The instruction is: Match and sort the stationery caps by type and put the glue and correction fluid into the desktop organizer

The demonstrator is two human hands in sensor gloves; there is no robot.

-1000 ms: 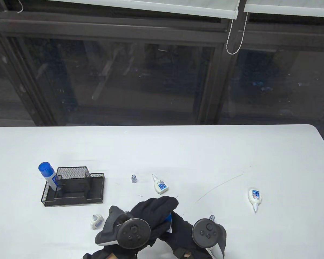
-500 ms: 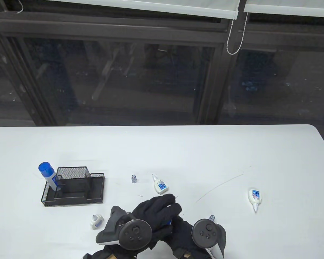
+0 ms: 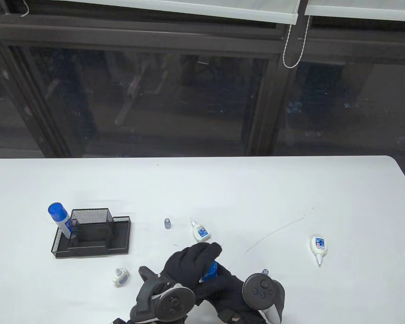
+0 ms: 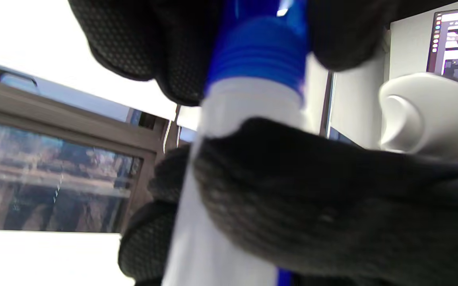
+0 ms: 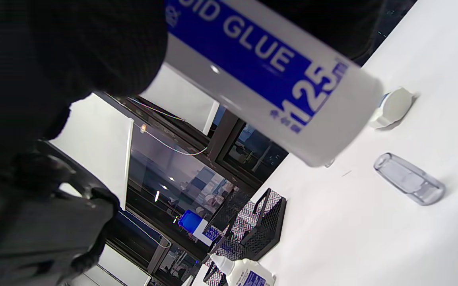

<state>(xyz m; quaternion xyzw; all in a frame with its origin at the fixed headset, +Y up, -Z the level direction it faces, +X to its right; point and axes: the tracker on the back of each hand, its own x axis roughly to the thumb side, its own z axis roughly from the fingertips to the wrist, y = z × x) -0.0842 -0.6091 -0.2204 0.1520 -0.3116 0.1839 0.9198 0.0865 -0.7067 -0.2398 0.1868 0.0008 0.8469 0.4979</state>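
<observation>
Both hands meet at the table's near edge around a white liquid glue bottle (image 5: 261,67) with a ribbed blue cap (image 3: 210,269). My left hand (image 3: 202,258) curls its fingers over and around the blue cap (image 4: 261,47). My right hand (image 3: 224,283) grips the bottle's body (image 4: 229,198) below it. The black mesh organizer (image 3: 94,236) stands to the left with a second blue-capped glue bottle (image 3: 59,217) upright in its left compartment. Two small white bottles lie uncapped, one (image 3: 199,231) just beyond my hands, one (image 3: 318,246) far to the right.
A clear cap (image 3: 167,223) stands between the organizer and the near small bottle. Another clear cap (image 3: 265,271) sits beside my right tracker and lies on its side in the right wrist view (image 5: 410,184). A small white and blue item (image 3: 120,276) lies left of my left hand.
My left wrist and tracker have dropped down and to the right. The left fingers have shifted on the bottle's top, so the blue cap now shows between them.
</observation>
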